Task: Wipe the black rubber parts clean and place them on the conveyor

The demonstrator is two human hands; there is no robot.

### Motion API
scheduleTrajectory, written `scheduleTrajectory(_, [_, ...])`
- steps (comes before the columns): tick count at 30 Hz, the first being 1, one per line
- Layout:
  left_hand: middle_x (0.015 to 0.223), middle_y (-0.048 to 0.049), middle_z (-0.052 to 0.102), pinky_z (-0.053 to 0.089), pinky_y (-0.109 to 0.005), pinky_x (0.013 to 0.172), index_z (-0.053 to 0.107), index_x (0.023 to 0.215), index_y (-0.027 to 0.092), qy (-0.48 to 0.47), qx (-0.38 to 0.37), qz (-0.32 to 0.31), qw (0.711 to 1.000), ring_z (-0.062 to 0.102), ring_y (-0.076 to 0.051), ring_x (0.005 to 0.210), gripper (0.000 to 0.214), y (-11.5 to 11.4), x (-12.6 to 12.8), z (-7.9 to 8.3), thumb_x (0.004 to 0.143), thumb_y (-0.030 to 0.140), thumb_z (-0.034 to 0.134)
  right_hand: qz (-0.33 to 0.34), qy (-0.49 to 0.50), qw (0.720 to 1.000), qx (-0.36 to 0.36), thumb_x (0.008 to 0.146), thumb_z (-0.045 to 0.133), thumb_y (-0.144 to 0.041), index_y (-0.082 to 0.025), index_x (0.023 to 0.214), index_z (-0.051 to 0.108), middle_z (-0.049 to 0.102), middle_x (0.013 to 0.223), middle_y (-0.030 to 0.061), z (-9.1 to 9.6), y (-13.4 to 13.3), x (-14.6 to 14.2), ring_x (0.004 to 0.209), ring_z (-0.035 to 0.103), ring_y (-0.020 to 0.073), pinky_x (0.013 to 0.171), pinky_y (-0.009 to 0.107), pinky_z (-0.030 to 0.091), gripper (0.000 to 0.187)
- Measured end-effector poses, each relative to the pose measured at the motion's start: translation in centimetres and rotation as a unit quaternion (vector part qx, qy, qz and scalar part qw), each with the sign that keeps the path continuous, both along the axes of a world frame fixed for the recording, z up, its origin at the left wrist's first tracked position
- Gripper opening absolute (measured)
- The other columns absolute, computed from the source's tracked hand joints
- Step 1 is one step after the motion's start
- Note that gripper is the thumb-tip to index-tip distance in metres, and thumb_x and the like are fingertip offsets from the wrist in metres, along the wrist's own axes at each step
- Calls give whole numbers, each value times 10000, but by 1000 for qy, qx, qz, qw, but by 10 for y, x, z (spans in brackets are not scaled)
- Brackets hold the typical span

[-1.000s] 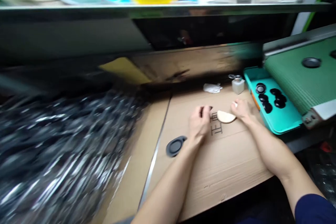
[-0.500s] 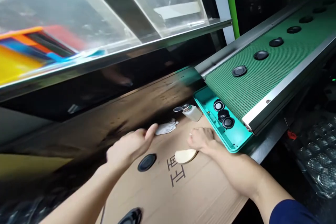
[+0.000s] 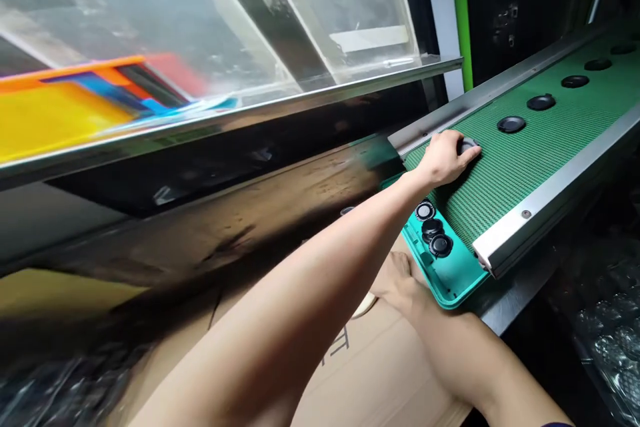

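Note:
My left hand [image 3: 445, 159] reaches over the near end of the green conveyor belt. Its thumb and fingers close around a dark round plastic part [image 3: 469, 145] lying there. Low on the cardboard, beside the teal tray [image 3: 457, 283], rests my right hand [image 3: 397, 273]. It looks curled, but my left forearm covers most of its fingers, and whatever they hold is hidden. Close to that hand, a sliver of a cream sponge-like pad [image 3: 366, 305] shows past the forearm.
More black round parts [image 3: 511, 124] lie in a row along the belt [image 3: 540, 160]. Several black ring-shaped pieces [image 3: 433, 230] sit in the tray. A metal rail [image 3: 530, 213] edges the belt. Clear plastic trays [image 3: 615, 353] are at lower right; a glass-fronted ledge [image 3: 300, 97] runs behind.
My left hand has moved from above the cardboard up and right to the nearest part on the belt, closing on it. My right hand stays by the tray. The view has shifted slightly.

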State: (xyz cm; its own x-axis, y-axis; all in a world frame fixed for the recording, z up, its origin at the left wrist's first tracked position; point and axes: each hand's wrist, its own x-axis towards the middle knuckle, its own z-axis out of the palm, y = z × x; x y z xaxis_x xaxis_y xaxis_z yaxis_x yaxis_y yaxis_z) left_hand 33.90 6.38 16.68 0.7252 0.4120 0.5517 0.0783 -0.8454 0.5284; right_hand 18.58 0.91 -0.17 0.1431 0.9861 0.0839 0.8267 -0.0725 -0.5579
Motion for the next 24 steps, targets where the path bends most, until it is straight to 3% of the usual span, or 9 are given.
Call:
scheduleTrajectory(3, [921, -54, 681, 554, -436, 946, 546, 856, 176, -90, -160, 20, 983, 699, -220, 929, 307, -7, -38, 7, 845, 339, 805, -2, -13, 1000, -28, 989, 506, -272, -153, 1163, 753, 772, 1111, 165, 1, -2, 2, 983, 740, 283, 834, 362, 541, 325])
scheduleTrajectory(5, [958, -43, 688, 576, -385, 863, 489, 882, 187, -154, -297, 16, 942, 720, -186, 883, 318, -13, -82, 7, 876, 307, 783, 1, -24, 999, -35, 1005, 475, -265, -137, 1176, 744, 759, 1133, 180, 2, -3, 3, 1009, 731, 290, 870, 371, 533, 343])
scheduleTrajectory(7, [1002, -48, 708, 580, -322, 756, 463, 926, 200, -214, -404, 15, 889, 730, -172, 834, 331, -19, -139, -4, 887, 306, 775, -1, -46, 999, -29, 1015, 445, -254, -128, 1180, 733, 745, 1154, 193, 4, -4, 4, 1054, 711, 290, 922, 383, 517, 355])
scheduleTrajectory(11, [890, -49, 727, 399, -182, 450, 503, 931, 206, -306, -511, 116, 795, 671, -142, 626, 262, -34, -266, -56, 896, 338, 727, -19, -114, 993, 30, 1009, 498, -300, -124, 1247, 687, 677, 1286, 202, 15, -9, 1, 1212, 602, 327, 1017, 443, 460, 351])
scheduleTrajectory(14, [821, -57, 694, 317, -190, 380, 591, 999, 184, -372, -590, 178, 694, 596, -127, 523, 419, -41, -331, -104, 1010, 585, 470, 29, -140, 985, 92, 1031, 507, -452, -170, 1340, 636, 630, 1363, 174, 30, -20, -7, 1252, 538, 331, 1033, 459, 435, 437])
scheduleTrajectory(16, [833, -77, 683, 339, -204, 387, 631, 1038, 159, -408, -619, 186, 645, 593, -132, 533, 599, -43, -350, -130, 1045, 641, 276, 116, -151, 978, 83, 1016, 532, -536, -224, 1330, 650, 662, 1306, 136, 38, -30, -14, 1216, 553, 312, 1026, 442, 435, 458])
scheduleTrajectory(19, [894, -107, 696, 393, -222, 436, 654, 1035, 144, -432, -643, 178, 607, 617, -141, 588, 580, -44, -354, -154, 1083, 534, 228, 200, -191, 961, 11, 990, 601, -462, -266, 1265, 692, 699, 1196, 112, 42, -39, -20, 1140, 595, 298, 991, 420, 446, 350])
scheduleTrajectory(21, [971, -134, 718, 450, -240, 498, 652, 1057, 145, -434, -653, 164, 598, 657, -162, 661, 505, -42, -352, -161, 1085, 491, 285, 206, -213, 955, -15, 980, 607, -352, -258, 1259, 699, 700, 1157, 120, 40, -37, -20, 1113, 607, 294, 964, 399, 454, 308])
scheduleTrajectory(24, [1077, -162, 733, 560, -306, 676, 623, 1102, 154, -455, -659, 140, 583, 726, -215, 842, 354, -36, -352, -165, 1066, 423, 397, 170, -170, 970, 23, 998, 565, -331, -244, 1330, 673, 686, 1152, 126, 31, -26, -20, 1105, 608, 282, 959, 376, 466, 359])
